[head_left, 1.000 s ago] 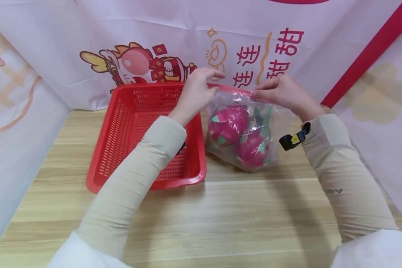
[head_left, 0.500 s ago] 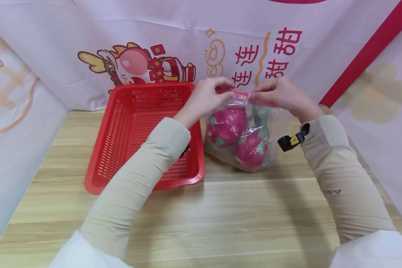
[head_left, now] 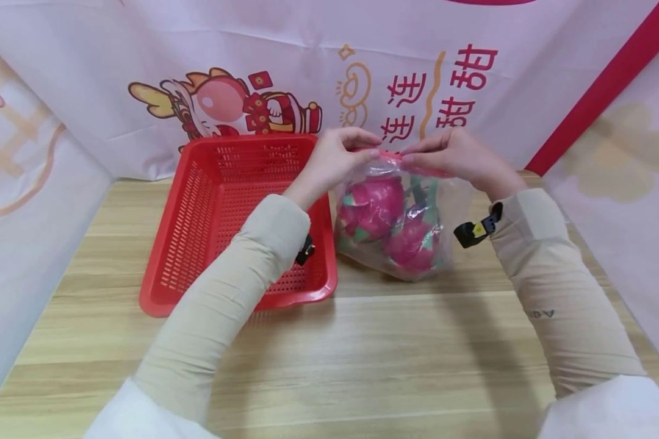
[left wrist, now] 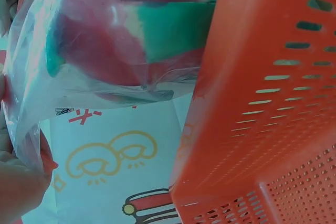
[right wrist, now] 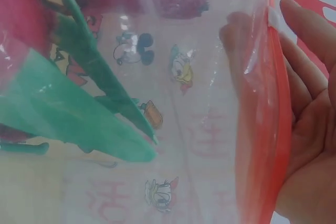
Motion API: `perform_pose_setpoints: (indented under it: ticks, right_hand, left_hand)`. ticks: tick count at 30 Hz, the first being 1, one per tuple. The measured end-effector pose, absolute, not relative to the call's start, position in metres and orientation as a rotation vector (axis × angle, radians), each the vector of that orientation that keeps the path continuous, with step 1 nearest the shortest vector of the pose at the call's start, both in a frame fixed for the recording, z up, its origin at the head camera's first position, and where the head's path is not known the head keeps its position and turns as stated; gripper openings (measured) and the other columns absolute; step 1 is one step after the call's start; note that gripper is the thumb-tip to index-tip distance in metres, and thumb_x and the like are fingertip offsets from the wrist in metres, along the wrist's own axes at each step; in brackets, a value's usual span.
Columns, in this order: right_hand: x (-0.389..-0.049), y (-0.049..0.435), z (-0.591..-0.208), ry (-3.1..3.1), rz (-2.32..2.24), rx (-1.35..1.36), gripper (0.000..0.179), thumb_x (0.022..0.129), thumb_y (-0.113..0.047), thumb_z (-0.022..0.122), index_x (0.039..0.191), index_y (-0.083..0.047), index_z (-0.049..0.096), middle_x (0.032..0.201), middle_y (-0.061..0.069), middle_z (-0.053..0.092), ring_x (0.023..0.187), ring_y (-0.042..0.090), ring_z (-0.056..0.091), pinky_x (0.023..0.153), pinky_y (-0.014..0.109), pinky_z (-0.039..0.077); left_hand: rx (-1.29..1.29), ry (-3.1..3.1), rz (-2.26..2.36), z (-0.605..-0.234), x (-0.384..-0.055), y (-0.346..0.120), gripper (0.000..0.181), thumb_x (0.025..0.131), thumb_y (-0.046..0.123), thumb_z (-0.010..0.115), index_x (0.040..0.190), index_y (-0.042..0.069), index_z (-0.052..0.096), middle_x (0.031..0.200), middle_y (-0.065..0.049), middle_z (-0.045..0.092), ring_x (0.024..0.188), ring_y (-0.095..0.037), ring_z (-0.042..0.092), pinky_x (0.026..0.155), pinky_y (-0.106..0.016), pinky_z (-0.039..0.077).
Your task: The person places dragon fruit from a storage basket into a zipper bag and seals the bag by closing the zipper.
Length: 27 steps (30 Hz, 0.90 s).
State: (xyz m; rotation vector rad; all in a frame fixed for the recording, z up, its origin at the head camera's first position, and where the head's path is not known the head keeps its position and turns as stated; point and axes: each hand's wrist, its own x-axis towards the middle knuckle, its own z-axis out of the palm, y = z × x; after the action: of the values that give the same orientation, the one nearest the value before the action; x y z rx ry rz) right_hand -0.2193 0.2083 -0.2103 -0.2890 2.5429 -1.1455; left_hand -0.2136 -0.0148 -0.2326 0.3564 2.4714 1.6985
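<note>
A clear zip bag (head_left: 447, 228) stands on the table just right of the red basket, with a red strip (right wrist: 279, 108) along its top. Inside it are pink dragon fruits with green tips; one dragon fruit (head_left: 376, 204) lies upper left, another dragon fruit (head_left: 414, 242) lower right. My left hand (head_left: 340, 155) pinches the top edge of the bag towards its left. Close beside it, my right hand (head_left: 467, 158) pinches the same edge between thumb and fingers. Cartoon prints show on the bag in the right wrist view. Whether the strip is fully pressed together is not visible.
The red perforated basket (head_left: 159, 244) stands left of the bag, under my left forearm. A wooden table (head_left: 329, 366) carries both. Behind hangs a white printed cloth (head_left: 285, 67) with cartoon figures and red characters. A black strap (head_left: 478, 231) hangs from the right wrist.
The left hand, its index finger lifted from the bag a second ago, has come right and closed on the edge. The right hand has shifted slightly left along the strip.
</note>
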Motion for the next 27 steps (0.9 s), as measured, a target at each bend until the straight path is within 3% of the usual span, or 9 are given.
perform_pose_setpoints:
  ticks: [6,15,20,27]
  right_hand:
    - [-0.219,0.206,-0.207,2.56,-1.122,-0.23,0.041,0.084,-0.043,0.07,0.114,-0.015,0.071,0.088,-0.017,0.072,0.095,0.004,0.058,0.087,0.028,0.043]
    - [-0.22,0.206,-0.204,2.561,-1.138,-0.202,0.038,0.08,-0.046,0.073,0.109,-0.021,0.074,0.089,-0.019,0.072,0.098,0.007,0.055,0.083,0.029,0.042]
    - [-0.221,0.21,-0.204,2.572,-1.133,-0.23,0.032,0.084,-0.04,0.071,0.108,-0.02,0.074,0.089,-0.019,0.071,0.096,0.006,0.055,0.082,0.027,0.043]
    - [-0.219,0.215,-0.2,2.563,-1.103,-0.222,0.029,0.086,-0.039,0.068,0.108,-0.022,0.074,0.092,-0.018,0.07,0.103,0.01,0.051,0.092,0.035,0.039]
  left_hand:
    - [0.267,2.459,1.707,-0.233,-0.213,-0.015,0.028,0.089,0.017,0.067,0.117,0.015,0.068,0.119,-0.001,0.067,0.109,-0.011,0.06,0.095,-0.024,0.05]
    - [0.235,2.47,1.721,-0.234,-0.213,-0.016,0.028,0.088,0.017,0.067,0.117,0.015,0.068,0.12,-0.001,0.067,0.11,-0.011,0.061,0.096,-0.023,0.051]
    - [0.229,2.482,1.728,-0.235,-0.214,-0.016,0.027,0.088,0.017,0.067,0.116,0.014,0.069,0.118,-0.002,0.068,0.108,-0.011,0.062,0.093,-0.022,0.052]
    - [0.233,2.492,1.736,-0.235,-0.213,-0.017,0.027,0.088,0.017,0.067,0.115,0.013,0.069,0.117,-0.002,0.069,0.106,-0.011,0.063,0.091,-0.022,0.052]
